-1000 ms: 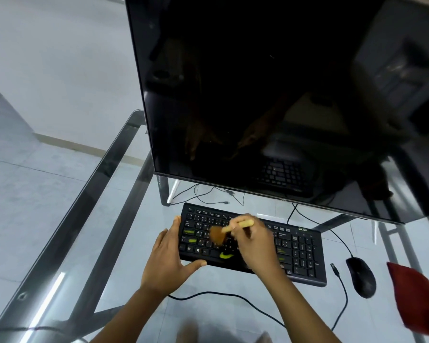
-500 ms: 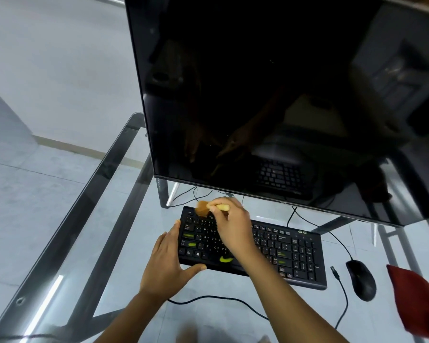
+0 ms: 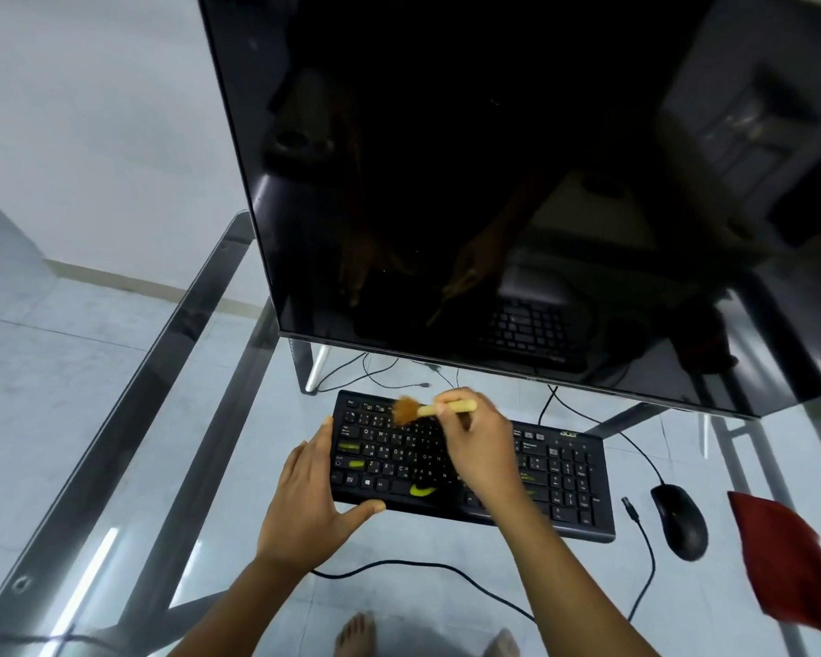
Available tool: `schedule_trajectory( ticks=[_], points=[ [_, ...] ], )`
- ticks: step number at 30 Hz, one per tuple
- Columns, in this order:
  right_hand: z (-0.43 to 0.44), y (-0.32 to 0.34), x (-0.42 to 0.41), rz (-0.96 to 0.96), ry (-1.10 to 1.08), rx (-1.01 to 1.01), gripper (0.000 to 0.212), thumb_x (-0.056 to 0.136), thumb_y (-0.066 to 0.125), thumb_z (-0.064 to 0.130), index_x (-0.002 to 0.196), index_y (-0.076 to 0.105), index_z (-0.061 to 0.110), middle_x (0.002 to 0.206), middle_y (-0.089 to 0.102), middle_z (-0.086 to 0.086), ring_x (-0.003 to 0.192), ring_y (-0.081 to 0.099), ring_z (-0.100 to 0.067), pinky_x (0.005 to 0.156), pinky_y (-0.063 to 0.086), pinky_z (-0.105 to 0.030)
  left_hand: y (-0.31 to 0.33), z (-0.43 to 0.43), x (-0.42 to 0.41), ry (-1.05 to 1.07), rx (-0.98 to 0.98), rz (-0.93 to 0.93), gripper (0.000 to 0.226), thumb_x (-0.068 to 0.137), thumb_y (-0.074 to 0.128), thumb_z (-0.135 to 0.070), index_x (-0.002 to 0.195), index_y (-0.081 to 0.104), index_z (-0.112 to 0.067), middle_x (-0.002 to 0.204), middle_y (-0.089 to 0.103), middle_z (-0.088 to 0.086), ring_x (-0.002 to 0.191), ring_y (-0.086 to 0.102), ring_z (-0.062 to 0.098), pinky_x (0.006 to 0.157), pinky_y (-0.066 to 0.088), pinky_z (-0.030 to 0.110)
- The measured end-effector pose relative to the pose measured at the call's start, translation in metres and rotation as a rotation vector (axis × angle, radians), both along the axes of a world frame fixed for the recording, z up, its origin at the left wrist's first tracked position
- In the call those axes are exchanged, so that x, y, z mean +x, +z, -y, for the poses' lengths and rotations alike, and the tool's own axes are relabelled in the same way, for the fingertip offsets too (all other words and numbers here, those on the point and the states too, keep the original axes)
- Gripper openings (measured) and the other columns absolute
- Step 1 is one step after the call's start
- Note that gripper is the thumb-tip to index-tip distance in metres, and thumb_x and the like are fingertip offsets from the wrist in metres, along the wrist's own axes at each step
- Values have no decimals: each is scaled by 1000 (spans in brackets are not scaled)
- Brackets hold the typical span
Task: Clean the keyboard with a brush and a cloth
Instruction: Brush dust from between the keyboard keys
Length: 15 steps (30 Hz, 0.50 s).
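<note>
Keyboard (image 3: 565,471) flat on glass table (image 3: 115,467), under monitor (image 3: 494,182). Left hand (image 3: 311,490) open, braced on keyboard's 9 o'clock edge, likely to stop sliding. Right hand (image 3: 482,443) closed round brush (image 3: 427,410), bristles on top-left keys. Cloth (image 3: 787,561) parked at 3 o'clock, beyond mouse (image 3: 681,521), likely for wiping later.

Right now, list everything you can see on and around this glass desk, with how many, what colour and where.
keyboard: one, black, desk centre
brush: one, tan handle, brown bristles, over the keyboard's far-left keys
monitor: one, black, off, behind the keyboard
mouse: one, black, right of the keyboard
cloth: one, dark red, far right
desk: one, clear glass, grey frame
left hand: steadying the keyboard's left end
right hand: holding the brush
feet: two, bare, below the glass
</note>
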State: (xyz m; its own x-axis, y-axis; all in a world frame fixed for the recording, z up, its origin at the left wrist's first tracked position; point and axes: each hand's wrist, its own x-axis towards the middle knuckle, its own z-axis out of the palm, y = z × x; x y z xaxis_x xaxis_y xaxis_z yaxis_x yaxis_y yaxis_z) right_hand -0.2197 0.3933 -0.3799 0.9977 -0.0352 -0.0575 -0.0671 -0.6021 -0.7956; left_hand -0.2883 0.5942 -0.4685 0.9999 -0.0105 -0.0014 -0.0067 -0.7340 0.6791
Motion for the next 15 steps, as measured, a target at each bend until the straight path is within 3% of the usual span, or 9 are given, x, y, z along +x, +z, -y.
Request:
schedule_trajectory(
  ticks=[2,4,5,7,9,12,13,15],
  points=[
    [8,2,1,32,-37,87,13,94,60,22,87,66,30,83,66,7,70,61,-4,65,47,-13,0,0,0,2,4,-5,116,66,65,-74,151,6,-23,145,40,-2,132,36,21,108,39,44],
    [12,5,-2,-180,126,160,10,95,59,23,90,67,27,81,71,3,74,67,-9,73,57,-25,-2,-2,0,-5,29,-16,115,67,62,-77,152,7,-22,148,37,-3,133,36,23,108,39,46],
    [16,6,-5,-211,167,107,10,95,59,23,90,67,26,80,71,4,71,67,-7,71,57,-24,-3,-2,0,-11,43,-20,115,68,60,-79,152,7,-21,150,35,-3,134,35,24,108,39,47],
    [28,3,-4,-30,55,-13,12,93,61,21,87,66,29,83,68,8,67,62,-2,64,48,-12,-4,-2,0,-22,57,-28,115,69,57,-81,153,7,-21,153,31,-3,136,34,26,109,37,48],
    [37,4,-5,59,-66,50,13,93,61,20,88,67,30,86,68,6,73,62,-6,65,48,-15,-3,-1,1,-29,61,-30,114,69,56,-81,153,6,-21,153,31,-4,136,34,26,109,37,48],
    [35,4,-12,-287,65,234,12,94,62,20,96,71,28,87,74,2,79,70,-18,71,56,-30,-3,-2,1,-36,85,-24,114,70,55,-81,153,7,-20,154,29,-2,137,33,26,110,36,49],
    [35,3,-12,-304,58,208,15,94,62,20,95,71,32,85,74,5,76,71,-17,68,57,-27,-3,-2,1,-36,92,-31,114,70,54,-82,153,6,-20,155,28,-2,138,32,27,110,36,50],
    [39,5,-10,-122,-80,109,17,93,61,22,90,69,37,80,73,9,71,70,-12,60,50,-16,-1,0,0,-32,98,-45,114,70,52,-83,153,4,-22,156,27,-2,139,30,28,110,36,50]
  ],
)
